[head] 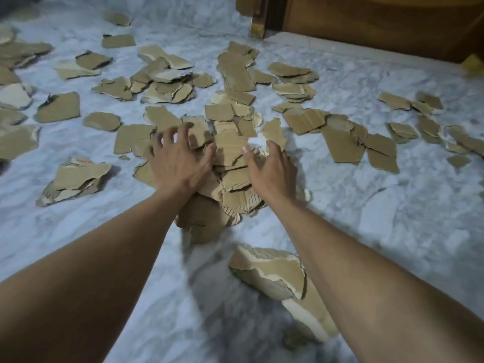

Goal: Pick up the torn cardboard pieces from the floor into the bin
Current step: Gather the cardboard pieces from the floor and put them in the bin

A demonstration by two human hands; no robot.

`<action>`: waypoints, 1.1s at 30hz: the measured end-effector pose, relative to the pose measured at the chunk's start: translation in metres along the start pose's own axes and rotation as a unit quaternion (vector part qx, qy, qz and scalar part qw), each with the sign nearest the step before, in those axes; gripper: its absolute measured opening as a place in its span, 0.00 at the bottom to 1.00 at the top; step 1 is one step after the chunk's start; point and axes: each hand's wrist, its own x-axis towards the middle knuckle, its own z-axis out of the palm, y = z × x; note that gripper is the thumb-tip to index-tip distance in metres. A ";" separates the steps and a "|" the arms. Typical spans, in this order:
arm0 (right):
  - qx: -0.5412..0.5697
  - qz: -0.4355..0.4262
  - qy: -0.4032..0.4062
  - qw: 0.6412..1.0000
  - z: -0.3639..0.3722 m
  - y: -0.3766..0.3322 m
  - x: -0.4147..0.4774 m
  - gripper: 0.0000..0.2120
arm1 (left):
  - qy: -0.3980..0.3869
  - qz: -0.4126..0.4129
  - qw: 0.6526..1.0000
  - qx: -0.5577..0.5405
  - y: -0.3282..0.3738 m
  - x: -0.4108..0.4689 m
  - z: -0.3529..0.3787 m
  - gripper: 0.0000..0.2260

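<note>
Gathering: your L hand (180, 163) & R hand (272, 171), splayed, gripping nothing, flank cardboard pile (230, 153) at 12. Next: squeeze, lift.

Tan torn cardboard pieces (230, 150), cream-edged, between left hand (180, 163) and right hand (272, 171); grey-veined white marble floor (366, 205) beneath; brown wooden furniture (366, 22) beyond.

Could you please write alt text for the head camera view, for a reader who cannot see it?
A person's left hand and right hand reach onto a heap of torn cardboard pieces on a pale marbled floor. More pieces lie scattered all around, with wooden furniture behind.
</note>
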 end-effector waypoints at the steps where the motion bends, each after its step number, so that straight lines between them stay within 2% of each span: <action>1: -0.006 0.006 0.005 1.000 0.002 -0.005 0.000 0.40 | -0.035 -0.037 0.998 0.038 -0.008 0.002 -0.002 0.34; 3: -0.022 0.020 0.010 1.000 0.007 -0.017 0.001 0.42 | -0.114 -0.058 0.987 0.098 -0.019 -0.004 0.000 0.37; 5: -0.034 0.027 -0.001 0.999 0.009 -0.030 -0.001 0.40 | -0.140 -0.019 0.984 0.108 -0.019 -0.017 0.008 0.33; 9: -0.025 0.003 -0.035 0.999 0.008 -0.041 -0.016 0.26 | -0.092 -0.003 0.995 0.042 -0.011 -0.034 0.002 0.26; 13: 0.055 0.010 -0.037 0.998 0.006 -0.033 -0.028 0.11 | -0.046 -0.019 0.996 -0.077 -0.001 -0.054 -0.006 0.20; 17: 0.162 0.033 -0.011 0.986 -0.006 -0.015 -0.045 0.08 | -0.074 -0.067 0.984 -0.146 0.018 -0.070 -0.018 0.21; 20: 0.216 0.050 0.030 0.975 -0.026 -0.001 -0.060 0.08 | -0.107 -0.079 0.943 -0.304 0.041 -0.081 -0.027 0.20; 22: 0.237 0.058 0.048 0.969 -0.042 0.009 -0.066 0.08 | -0.138 -0.103 0.877 -0.450 0.061 -0.090 -0.034 0.24; 24: 0.245 0.057 0.061 0.966 -0.062 0.018 -0.071 0.18 | -0.156 -0.133 0.808 -0.553 0.082 -0.099 -0.040 0.23; 25: 0.246 0.052 0.068 0.965 -0.073 0.023 -0.074 0.23 | -0.163 -0.136 0.786 -0.581 0.094 -0.103 -0.044 0.20; 28: 0.238 0.045 0.094 0.966 -0.112 0.040 -0.083 0.25 | -0.184 -0.104 0.779 -0.591 0.133 -0.118 -0.060 0.14; 33: 0.223 0.060 0.143 0.962 -0.192 0.069 -0.106 0.22 | -0.220 -0.046 0.780 -0.583 0.199 -0.148 -0.084 0.15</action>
